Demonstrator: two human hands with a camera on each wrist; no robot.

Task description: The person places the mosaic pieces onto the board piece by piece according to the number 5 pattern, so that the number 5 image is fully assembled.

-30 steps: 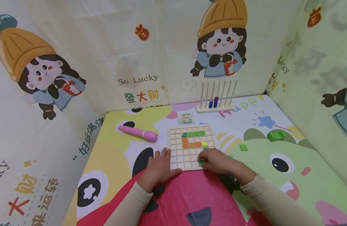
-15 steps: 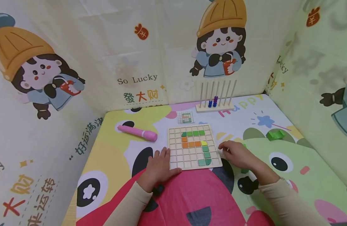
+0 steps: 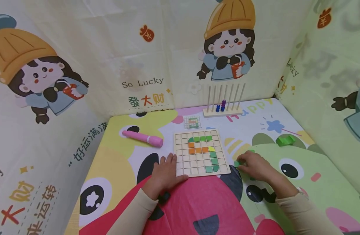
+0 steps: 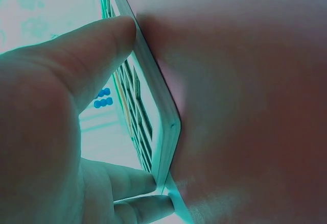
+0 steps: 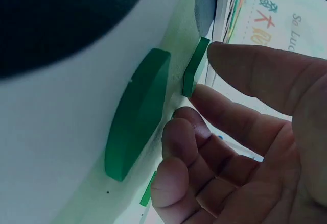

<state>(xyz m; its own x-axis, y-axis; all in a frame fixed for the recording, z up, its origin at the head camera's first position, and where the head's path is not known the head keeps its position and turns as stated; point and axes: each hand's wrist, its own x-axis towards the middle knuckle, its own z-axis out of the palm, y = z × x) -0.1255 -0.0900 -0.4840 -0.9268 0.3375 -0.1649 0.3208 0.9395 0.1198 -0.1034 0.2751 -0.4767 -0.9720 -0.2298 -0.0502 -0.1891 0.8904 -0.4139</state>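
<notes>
A wooden grid board [image 3: 183,163] lies on the table, with green, orange and yellow tiles in some of its cells. My left hand [image 3: 165,171] rests at its lower left corner, straight fingers along the left side and thumb [image 4: 102,50] against the near edge. To the right of the board, my right hand [image 3: 256,166] pinches a small green tile [image 5: 195,68] between thumb and index finger, low over the tabletop. A larger green piece [image 5: 138,117] with a rounded side and another small green tile [image 5: 148,189] lie close by, partly covered by that hand in the head view.
Behind the board lies a small card [image 3: 192,122] printed with a coloured grid pattern. A bead rack [image 3: 222,112] with upright rods and blue and purple beads stands at the back. A pink microphone-like stick [image 3: 143,138] lies left, and more green pieces [image 3: 285,140] lie right.
My right hand has left a green tile at the board's lower right, moved right off the board, and now pinches another green tile. The left hand has stayed put.
</notes>
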